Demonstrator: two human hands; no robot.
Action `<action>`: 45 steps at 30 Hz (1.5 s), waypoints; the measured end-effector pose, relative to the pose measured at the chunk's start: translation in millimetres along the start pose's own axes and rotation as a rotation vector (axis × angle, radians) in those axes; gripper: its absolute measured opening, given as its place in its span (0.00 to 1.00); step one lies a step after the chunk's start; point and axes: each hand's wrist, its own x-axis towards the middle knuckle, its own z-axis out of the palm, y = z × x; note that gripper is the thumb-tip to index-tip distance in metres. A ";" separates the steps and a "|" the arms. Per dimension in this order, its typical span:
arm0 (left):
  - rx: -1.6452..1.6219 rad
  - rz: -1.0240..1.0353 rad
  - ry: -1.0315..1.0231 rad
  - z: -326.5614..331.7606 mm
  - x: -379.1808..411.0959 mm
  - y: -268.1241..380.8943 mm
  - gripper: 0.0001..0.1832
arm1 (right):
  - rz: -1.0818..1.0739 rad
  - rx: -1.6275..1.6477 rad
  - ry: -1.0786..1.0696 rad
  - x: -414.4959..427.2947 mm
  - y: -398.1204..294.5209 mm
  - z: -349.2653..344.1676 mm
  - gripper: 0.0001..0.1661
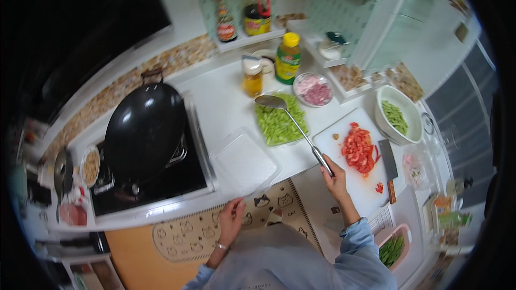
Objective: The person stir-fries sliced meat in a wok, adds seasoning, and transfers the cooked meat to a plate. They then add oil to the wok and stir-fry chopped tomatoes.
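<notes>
My right hand grips the handle of a metal cooking spatula. Its blade hangs over a clear container of chopped green vegetable. My left hand is held low in front of the counter edge, fingers curled and close together; whether they pinch anything is not visible. Just beyond it lies a clear plastic lid on the white counter. To the left, a black wok sits on the cooktop. A white cutting board on the right carries sliced tomatoes and a cleaver.
A bowl of raw meat, an oil dispenser and a yellow-capped bottle stand at the back. Right of the board is a white bowl of green pieces. A pink basket holds greens. A small bowl sits left of the wok.
</notes>
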 end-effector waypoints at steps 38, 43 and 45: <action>0.290 0.056 0.512 -17.2 19.6 -37.8 0.24 | -0.386 -0.449 -0.312 56.6 45.8 34.9 0.32; 0.281 -0.033 0.570 -29.6 -8.9 -45.1 0.24 | -0.390 -0.447 -0.335 62.1 34.8 36.0 0.33; 0.243 -0.034 0.574 -31.2 -19.0 -47.3 0.24 | -0.345 -0.470 -0.338 62.6 22.2 33.4 0.35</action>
